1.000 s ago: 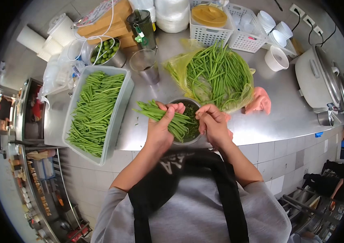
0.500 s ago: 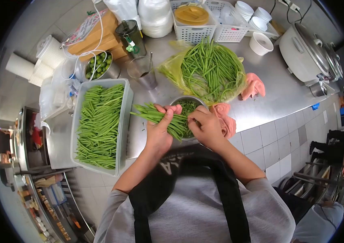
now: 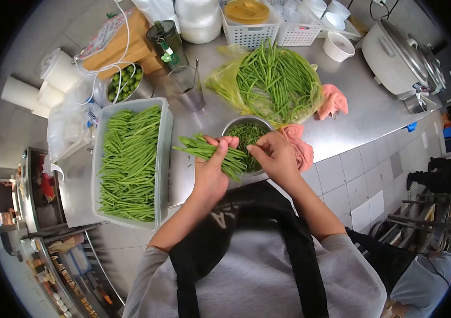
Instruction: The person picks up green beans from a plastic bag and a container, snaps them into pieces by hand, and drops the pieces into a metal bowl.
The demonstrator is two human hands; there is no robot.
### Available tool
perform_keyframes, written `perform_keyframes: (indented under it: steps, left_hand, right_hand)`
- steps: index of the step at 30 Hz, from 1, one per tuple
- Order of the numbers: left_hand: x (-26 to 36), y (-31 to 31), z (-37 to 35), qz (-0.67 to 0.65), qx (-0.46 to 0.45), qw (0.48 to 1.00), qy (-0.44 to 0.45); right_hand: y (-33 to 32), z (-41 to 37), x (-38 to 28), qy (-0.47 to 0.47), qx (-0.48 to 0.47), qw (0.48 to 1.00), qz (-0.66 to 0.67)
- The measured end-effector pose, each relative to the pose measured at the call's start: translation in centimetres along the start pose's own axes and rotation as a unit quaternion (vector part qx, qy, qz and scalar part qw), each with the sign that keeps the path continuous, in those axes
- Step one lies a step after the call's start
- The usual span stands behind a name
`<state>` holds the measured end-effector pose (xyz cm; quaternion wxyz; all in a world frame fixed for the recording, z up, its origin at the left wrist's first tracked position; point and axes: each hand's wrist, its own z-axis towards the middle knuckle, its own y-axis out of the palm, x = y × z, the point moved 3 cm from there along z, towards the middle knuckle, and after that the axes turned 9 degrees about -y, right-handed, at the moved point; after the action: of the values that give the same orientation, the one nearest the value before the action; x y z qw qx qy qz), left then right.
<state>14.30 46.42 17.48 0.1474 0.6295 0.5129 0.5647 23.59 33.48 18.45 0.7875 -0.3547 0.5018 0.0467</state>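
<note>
Green beans form the bundle of green beans [image 3: 204, 150], which lies crosswise above the tabletop [image 3: 366, 119], its loose ends pointing toward the plastic tub [image 3: 166, 139]. The left hand [image 3: 212, 172] is clamped around the middle of the bundle, fingers wrapped over the top. The right hand [image 3: 276, 159] has its fingertips pinched together on the bundle's right end, directly above the metal bowl [image 3: 227, 125].

The bowl holds small green trimmings and sits close to the front edge of the tabletop. A pink cloth [image 3: 302, 151] lies just beside the bowl on the right, reaching that edge. The tub, filled with beans, stands to the left; a narrow strip of bare steel separates its right wall from the bowl. Behind the bowl, a yellow bag [image 3: 225, 85] opened flat carries a loose heap of beans and touches the bowl's far rim. A metal cup [image 3: 191, 95] stands between tub and bag. Open steel surface lies to the right, between the bag and the rice cooker [image 3: 395, 53].
</note>
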Motion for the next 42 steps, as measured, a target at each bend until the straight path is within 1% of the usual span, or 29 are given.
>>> perform_keyframes:
  steps: [1,4,5,8,9,12,14,15,16,17,18,19,22,23,25,29,32,35,38,40,42]
  left_hand:
    - [-0.1,0.0,0.3,-0.008,0.005,1.000,0.009]
    - [-0.4,0.4,1.1,-0.028,-0.009,0.998,0.046]
    - [-0.5,0.8,1.3,-0.023,-0.007,0.999,0.046]
    - [-0.9,2.0,1.5,-0.004,-0.003,0.999,0.037]
    - [-1.1,2.4,1.8,-0.002,0.000,0.999,0.033]
    - [-2.0,2.9,2.4,-0.011,0.001,1.000,0.028]
    - [-2.7,3.2,2.6,-0.021,-0.004,1.000,0.022]
    - [-3.0,3.4,2.6,-0.024,-0.010,0.999,0.019]
    - [-3.1,3.6,2.7,-0.026,-0.017,0.999,0.018]
    - [-3.2,3.8,2.7,-0.025,-0.009,0.999,0.018]
    - [-3.1,4.0,2.7,-0.023,-0.003,1.000,0.019]
    - [-3.0,4.2,2.8,-0.021,0.004,1.000,0.020]
    - [-2.8,4.5,2.9,-0.027,0.020,0.999,0.034]
    - [-3.0,4.5,3.0,-0.029,0.010,0.999,0.041]
    - [-3.1,4.4,3.1,-0.031,-0.010,0.998,0.059]
    - [-3.4,4.5,2.8,-0.020,0.007,0.998,0.061]
    - [-3.7,4.6,2.5,-0.021,0.007,0.998,0.058]
    - [-3.8,4.7,2.1,-0.034,0.012,0.998,0.048]
    - [-3.5,4.7,2.1,-0.046,0.020,0.997,0.053]
    - [-3.3,4.7,2.0,-0.052,0.021,0.997,0.058]
    - [-2.9,4.6,1.9,-0.055,0.016,0.996,0.066]
  right_hand:
    - [-0.2,-0.1,-0.2,-0.024,0.014,1.000,0.011]
    - [-1.0,0.0,-2.5,-0.129,-0.017,0.990,0.049]
    - [-1.3,0.1,-3.2,-0.174,-0.043,0.983,0.037]
    - [-1.1,0.4,-2.4,-0.257,-0.012,0.966,0.019]
    - [-1.3,0.5,-2.5,-0.265,-0.010,0.964,-0.022]
    - [-1.8,0.9,-2.0,-0.279,-0.002,0.959,-0.054]
    - [-1.7,1.0,0.4,-0.183,-0.010,0.981,0.070]
    - [-1.8,1.1,1.2,-0.133,-0.014,0.982,0.132]
    - [-2.0,1.1,2.3,-0.020,-0.027,0.972,0.233]
    - [-2.4,1.3,3.0,0.091,-0.038,0.939,0.329]
    - [-2.6,1.4,3.4,0.198,-0.049,0.885,0.419]
    - [-3.2,1.6,3.2,0.197,-0.052,0.888,0.412]
    - [-4.5,1.6,1.4,0.071,-0.094,0.960,0.253]
    - [-5.3,1.4,0.6,0.050,-0.119,0.978,0.162]
    - [-5.1,1.1,0.6,-0.033,-0.114,0.986,0.118]
    - [-4.4,1.4,0.9,-0.168,-0.096,0.978,0.073]
    - [-4.2,1.2,0.8,-0.236,-0.042,0.971,-0.012]
    - [-4.0,1.0,0.7,-0.313,-0.008,0.944,-0.101]
    - [-4.2,1.1,0.5,-0.337,0.008,0.935,-0.109]
    - [-3.7,1.3,2.1,-0.198,0.006,0.980,0.034]
    - [-3.6,1.6,3.1,-0.044,-0.010,0.986,0.163]
